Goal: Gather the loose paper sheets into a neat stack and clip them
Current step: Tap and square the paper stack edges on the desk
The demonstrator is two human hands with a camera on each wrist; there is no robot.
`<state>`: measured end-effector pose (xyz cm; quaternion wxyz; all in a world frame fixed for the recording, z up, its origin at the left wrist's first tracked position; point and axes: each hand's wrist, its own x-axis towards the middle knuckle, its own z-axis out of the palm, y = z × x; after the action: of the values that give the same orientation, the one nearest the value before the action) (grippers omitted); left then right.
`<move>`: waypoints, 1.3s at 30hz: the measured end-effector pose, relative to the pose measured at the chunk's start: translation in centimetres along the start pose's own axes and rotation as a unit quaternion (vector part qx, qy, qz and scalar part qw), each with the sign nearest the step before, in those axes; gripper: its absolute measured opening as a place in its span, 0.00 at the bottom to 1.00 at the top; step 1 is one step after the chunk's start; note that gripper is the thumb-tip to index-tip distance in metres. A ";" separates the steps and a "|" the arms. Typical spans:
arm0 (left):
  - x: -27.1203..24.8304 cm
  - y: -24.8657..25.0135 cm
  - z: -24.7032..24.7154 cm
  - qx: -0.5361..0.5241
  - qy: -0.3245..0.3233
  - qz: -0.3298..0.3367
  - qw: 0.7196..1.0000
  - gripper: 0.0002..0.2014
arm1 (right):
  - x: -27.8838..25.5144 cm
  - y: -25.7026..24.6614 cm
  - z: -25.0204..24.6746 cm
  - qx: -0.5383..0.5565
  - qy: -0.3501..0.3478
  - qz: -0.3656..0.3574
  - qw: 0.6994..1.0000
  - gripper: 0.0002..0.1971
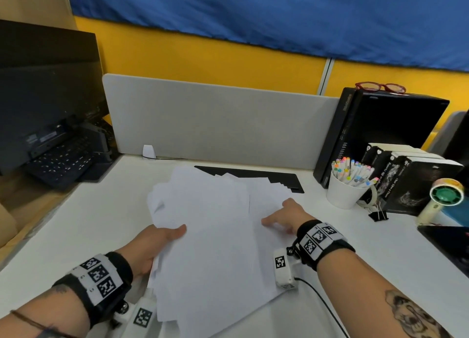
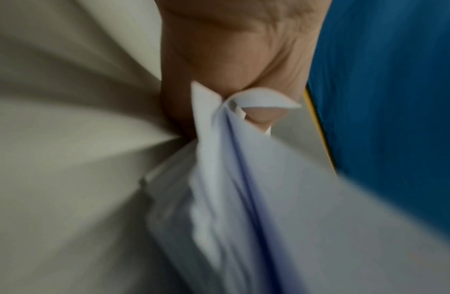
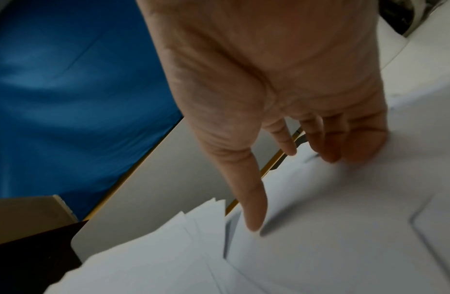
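Observation:
Several loose white paper sheets (image 1: 213, 226) lie fanned in a rough pile in the middle of the white desk (image 1: 88, 223). My left hand (image 1: 162, 238) grips the pile's left edge, thumb on top and the other fingers hidden underneath; the left wrist view shows the sheets (image 2: 244, 179) bunched against my palm (image 2: 231, 49). My right hand (image 1: 284, 216) rests on the pile's right side with straight fingers pressing down; in the right wrist view its fingertips (image 3: 254, 218) touch the paper (image 3: 319, 228). A black binder clip (image 1: 378, 214) sits on the desk to the right.
A white cup of markers (image 1: 347, 183) and black books (image 1: 411, 180) stand at the right, with a small fan (image 1: 441, 200) beside them. A black tray (image 1: 274, 179) lies behind the paper. A monitor and keyboard (image 1: 61, 157) occupy the left. A grey divider (image 1: 218, 119) closes the back.

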<state>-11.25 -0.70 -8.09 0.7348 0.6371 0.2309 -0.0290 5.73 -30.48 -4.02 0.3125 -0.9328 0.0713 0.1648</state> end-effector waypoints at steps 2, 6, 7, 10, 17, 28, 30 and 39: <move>0.2 -0.1 -0.2 -0.001 0.023 0.001 1.000 0.16 | 0.5 0.3 -0.3 -0.072 0.045 0.015 0.996 0.59; 0.2 -0.2 0.1 0.018 0.064 0.008 0.998 0.17 | 1.2 0.9 -2.2 -0.150 0.106 0.068 0.981 0.66; 0.2 -0.3 0.2 0.021 0.064 0.008 0.998 0.17 | 1.4 0.8 -2.5 -0.163 0.094 0.065 0.980 0.65; 0.2 -0.3 0.4 0.033 0.066 0.010 0.997 0.18 | 1.1 0.0 -2.7 -0.195 0.061 0.064 0.977 0.60; -0.2 0.0 0.6 0.046 0.082 0.009 0.996 0.17 | 1.5 -1.8 -2.4 -0.162 0.035 0.058 0.985 0.58; -0.6 0.5 1.0 0.030 0.078 -0.008 0.996 0.15 | 1.5 -0.9 -7.5 0.129 0.187 -0.077 0.971 0.19; -0.7 0.6 1.0 0.026 0.081 -0.009 0.996 0.14 | 1.3 -0.9 -8.9 0.195 0.229 -0.118 0.946 0.15; -1.2 0.8 1.0 0.020 0.066 -0.021 0.997 0.14 | -3.3 -2.2 -13.2 0.472 0.272 -0.265 0.796 0.18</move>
<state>-11.72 -1.82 -6.81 0.7044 0.6474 0.2910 -0.0069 6.66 -36.62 8.28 0.7129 -0.6588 -0.0274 -0.2386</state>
